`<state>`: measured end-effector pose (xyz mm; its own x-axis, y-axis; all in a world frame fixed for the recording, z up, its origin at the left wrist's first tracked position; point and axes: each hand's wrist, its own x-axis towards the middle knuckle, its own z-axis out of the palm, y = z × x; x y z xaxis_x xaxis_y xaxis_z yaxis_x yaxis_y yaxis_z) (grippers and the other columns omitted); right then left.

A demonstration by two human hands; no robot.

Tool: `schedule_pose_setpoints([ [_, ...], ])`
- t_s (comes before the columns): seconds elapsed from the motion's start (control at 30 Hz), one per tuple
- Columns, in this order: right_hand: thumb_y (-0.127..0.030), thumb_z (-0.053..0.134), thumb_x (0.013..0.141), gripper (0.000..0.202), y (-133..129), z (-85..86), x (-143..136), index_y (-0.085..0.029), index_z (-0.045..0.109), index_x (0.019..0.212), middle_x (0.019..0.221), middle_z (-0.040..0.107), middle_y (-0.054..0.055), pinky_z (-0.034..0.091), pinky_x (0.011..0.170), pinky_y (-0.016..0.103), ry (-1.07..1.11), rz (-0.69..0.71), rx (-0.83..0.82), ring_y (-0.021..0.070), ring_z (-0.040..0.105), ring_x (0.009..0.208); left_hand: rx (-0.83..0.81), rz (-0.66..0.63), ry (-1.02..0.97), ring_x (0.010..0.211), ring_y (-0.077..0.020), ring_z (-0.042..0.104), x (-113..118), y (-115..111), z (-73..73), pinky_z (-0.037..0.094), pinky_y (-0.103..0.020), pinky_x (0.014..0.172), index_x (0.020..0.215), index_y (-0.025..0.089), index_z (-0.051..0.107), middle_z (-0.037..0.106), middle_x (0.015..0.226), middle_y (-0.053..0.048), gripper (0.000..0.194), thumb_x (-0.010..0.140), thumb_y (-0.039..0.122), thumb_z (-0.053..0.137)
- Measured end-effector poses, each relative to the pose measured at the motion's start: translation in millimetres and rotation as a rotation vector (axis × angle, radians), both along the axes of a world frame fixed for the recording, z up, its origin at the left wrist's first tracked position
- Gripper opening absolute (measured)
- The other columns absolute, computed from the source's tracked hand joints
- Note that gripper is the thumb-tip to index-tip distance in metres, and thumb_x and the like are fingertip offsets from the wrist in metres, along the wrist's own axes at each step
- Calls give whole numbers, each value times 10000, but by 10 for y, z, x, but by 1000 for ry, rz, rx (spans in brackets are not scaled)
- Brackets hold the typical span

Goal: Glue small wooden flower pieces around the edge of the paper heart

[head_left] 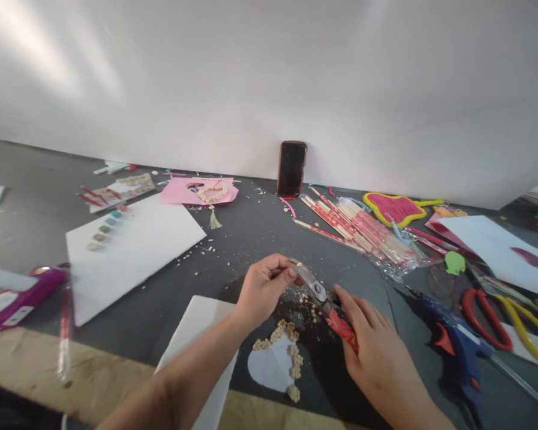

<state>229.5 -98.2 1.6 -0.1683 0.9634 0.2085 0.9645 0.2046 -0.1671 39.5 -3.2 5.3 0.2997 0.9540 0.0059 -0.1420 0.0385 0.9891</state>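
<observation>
The right hand [376, 340] has its fingers wrapped around the red handles of the pliers [317, 291], whose head points far and left, near the middle of the surface [251, 239]. The left hand [262, 289] has thumb and forefinger pinched narrow at that head; a tiny pale piece [299, 264] shows there, but I cannot tell what lies between the fingers. Nearer, a rounded white piece [269, 363] carries small tan bits [295, 362] along its far and right edges. A blue glue gun [457, 340] lies to the right; a phone [292, 169] leans upright against the far white wall [233, 89].
</observation>
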Motion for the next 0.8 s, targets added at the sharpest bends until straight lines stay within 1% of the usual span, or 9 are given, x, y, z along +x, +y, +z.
schedule_pose_setpoints([
  [0.13,-45,420,704,727,-9,-8,16,-195,272,1400,1171,575,112,513,858,429,11,12,-24,252,573,1026,38,-3,24,648,-125,585,-16,-5,5,429,-224,638,730,151,627,657,677,-21,176,829,292,592],
  [0.27,-41,415,705,730,-7,-2,20,-193,269,1404,1178,569,111,506,877,433,28,22,-30,249,562,1042,76,-21,68,627,-120,562,-41,-7,20,409,-224,618,705,146,630,647,663,-21,196,840,273,565],
  [0.43,-47,414,710,710,-5,-12,6,-194,292,1393,1172,566,111,512,882,405,84,44,-27,237,569,1047,64,-42,67,578,-115,532,-54,-2,47,386,-225,567,673,141,626,629,635,-24,258,831,337,574],
  [0.53,-51,417,701,696,-8,-19,-6,-195,317,1375,1151,572,110,522,868,386,115,57,-25,229,587,1021,34,-48,62,574,-119,536,-47,-3,60,394,-228,558,660,147,622,621,621,-23,275,818,371,590],
  [0.63,-45,411,684,684,-14,-15,-15,-188,347,1349,1109,588,103,540,832,358,125,66,-29,215,612,963,20,-36,71,581,-117,538,-30,-11,67,400,-223,553,672,153,628,619,620,-21,267,823,368,585],
  [0.8,-40,405,672,653,-9,1,-24,-189,388,1308,1065,607,97,551,797,347,100,36,-10,215,626,925,15,3,98,628,-133,570,5,-21,61,435,-231,582,649,154,618,631,642,-30,284,818,379,588],
])
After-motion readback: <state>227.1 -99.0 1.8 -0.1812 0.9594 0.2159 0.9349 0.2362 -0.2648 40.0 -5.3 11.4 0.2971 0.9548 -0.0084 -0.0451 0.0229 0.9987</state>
